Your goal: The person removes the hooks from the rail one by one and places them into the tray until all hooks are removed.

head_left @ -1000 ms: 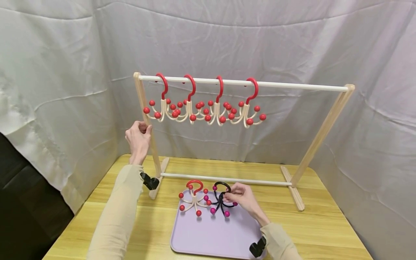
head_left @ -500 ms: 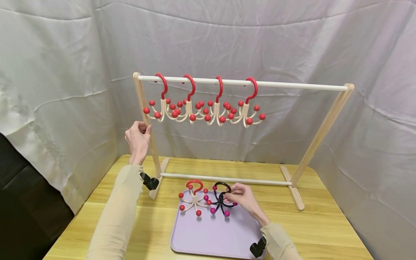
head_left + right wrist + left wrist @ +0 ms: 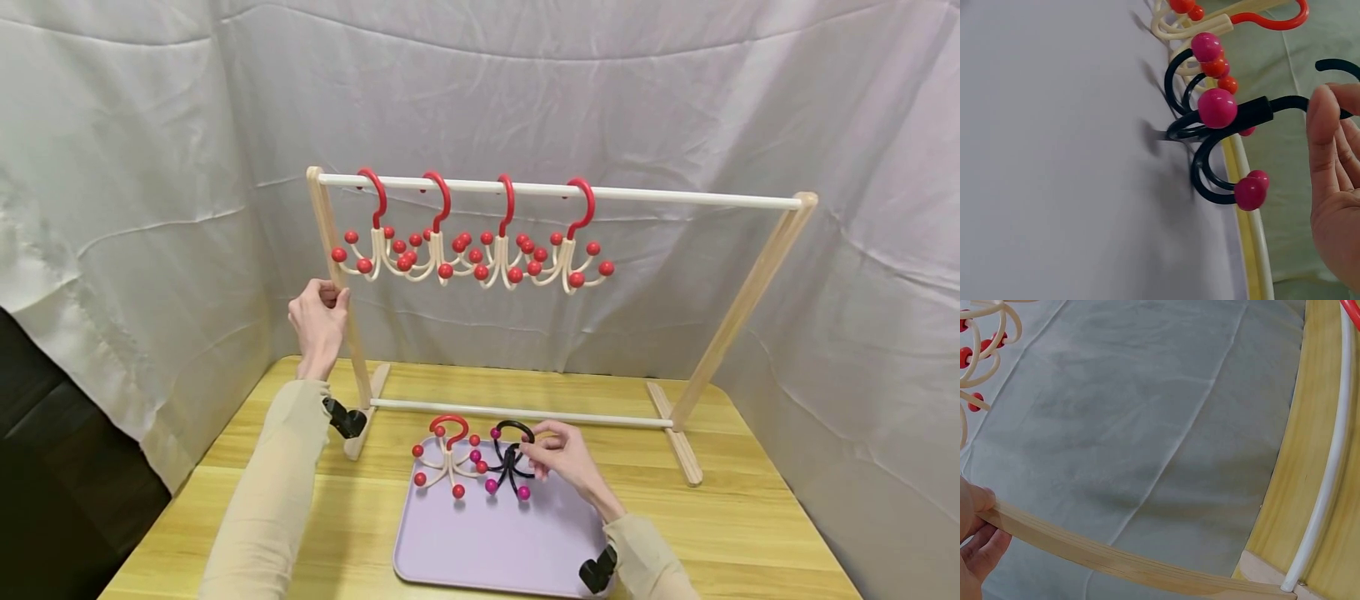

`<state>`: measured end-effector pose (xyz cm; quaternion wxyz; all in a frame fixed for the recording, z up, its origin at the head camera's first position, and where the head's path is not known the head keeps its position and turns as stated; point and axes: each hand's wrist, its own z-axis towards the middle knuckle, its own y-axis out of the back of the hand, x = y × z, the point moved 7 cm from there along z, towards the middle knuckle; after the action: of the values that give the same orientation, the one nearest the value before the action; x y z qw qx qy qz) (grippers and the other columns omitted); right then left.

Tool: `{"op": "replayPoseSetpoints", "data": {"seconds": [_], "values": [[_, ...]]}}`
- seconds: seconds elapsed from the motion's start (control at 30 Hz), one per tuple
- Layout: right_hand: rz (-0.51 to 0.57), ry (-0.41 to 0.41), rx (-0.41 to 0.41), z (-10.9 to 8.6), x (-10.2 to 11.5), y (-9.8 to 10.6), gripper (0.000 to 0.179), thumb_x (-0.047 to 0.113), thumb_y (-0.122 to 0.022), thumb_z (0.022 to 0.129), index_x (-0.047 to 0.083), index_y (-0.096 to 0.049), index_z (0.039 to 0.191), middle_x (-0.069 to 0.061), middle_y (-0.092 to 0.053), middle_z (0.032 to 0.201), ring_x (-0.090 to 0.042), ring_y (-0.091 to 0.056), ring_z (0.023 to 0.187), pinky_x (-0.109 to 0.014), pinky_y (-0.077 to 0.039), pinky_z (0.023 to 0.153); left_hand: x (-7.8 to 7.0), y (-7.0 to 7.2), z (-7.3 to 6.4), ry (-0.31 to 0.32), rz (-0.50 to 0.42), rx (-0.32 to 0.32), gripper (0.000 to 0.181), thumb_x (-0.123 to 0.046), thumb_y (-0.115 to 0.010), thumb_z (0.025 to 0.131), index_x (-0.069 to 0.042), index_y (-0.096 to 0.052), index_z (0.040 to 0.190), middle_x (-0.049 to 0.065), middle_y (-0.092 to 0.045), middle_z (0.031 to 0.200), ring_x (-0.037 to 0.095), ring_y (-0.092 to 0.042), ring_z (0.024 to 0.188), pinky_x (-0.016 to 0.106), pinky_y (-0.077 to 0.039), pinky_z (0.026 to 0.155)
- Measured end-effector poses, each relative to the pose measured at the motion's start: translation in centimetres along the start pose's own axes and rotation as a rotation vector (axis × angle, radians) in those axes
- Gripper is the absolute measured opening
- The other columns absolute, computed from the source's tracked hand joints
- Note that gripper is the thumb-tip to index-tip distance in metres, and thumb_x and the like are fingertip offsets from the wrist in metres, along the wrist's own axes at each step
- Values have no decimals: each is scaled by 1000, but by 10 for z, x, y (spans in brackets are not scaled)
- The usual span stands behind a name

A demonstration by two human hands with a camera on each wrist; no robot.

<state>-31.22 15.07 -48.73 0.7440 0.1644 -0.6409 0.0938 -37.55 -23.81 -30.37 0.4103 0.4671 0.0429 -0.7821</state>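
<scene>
Since half a second ago, my right hand (image 3: 568,458) has shifted slightly rightward, from the neck (image 3: 1254,114) of the black hanger (image 3: 510,458) to its hook (image 3: 1289,102), which thumb and fingers (image 3: 1322,125) now pinch. Its arms, tipped with pink balls (image 3: 1217,108), sit at the far end of the tray (image 3: 495,546), just beside a red-hooked hanger (image 3: 449,462); whether the two touch I cannot tell. My left hand (image 3: 318,323) pinches the wooden left post (image 3: 356,354), steadying it, I judge. Beyond, four more hangers (image 3: 437,248) hang from the top bar (image 3: 697,199). I take this step to be settling my hold on the hook; the next move likely calls for lifting cleanly, without snagging the neighbour.
</scene>
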Motion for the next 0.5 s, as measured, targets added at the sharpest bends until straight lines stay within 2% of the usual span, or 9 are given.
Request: {"op": "replayPoseSetpoints", "data": {"seconds": [0.1,0.27,0.5], "values": [[-17,21,-12,0,6,3,33,7,-71,91,-13,-58,114,0,-67,63,-5,-58,47,-21,-49,46,-1,0,0,-1,2,0,23,-15,-67,97,5,-67,109,24,-72,102,37,-67,89,42,-48,87],[-32,44,-31,0,18,8,33,8,-71,92,-11,-60,116,4,-64,59,-4,-54,45,-20,-46,44,-2,0,0,-6,3,1,23,-15,-67,97,5,-67,109,24,-73,102,37,-67,90,45,-49,90],[-23,95,-47,2,41,15,35,7,-69,93,-15,-57,117,5,-63,59,-4,-53,45,-21,-44,41,-1,1,0,-7,-6,-6,22,-13,-67,96,5,-67,108,25,-72,101,38,-67,89,46,-48,92]]}}
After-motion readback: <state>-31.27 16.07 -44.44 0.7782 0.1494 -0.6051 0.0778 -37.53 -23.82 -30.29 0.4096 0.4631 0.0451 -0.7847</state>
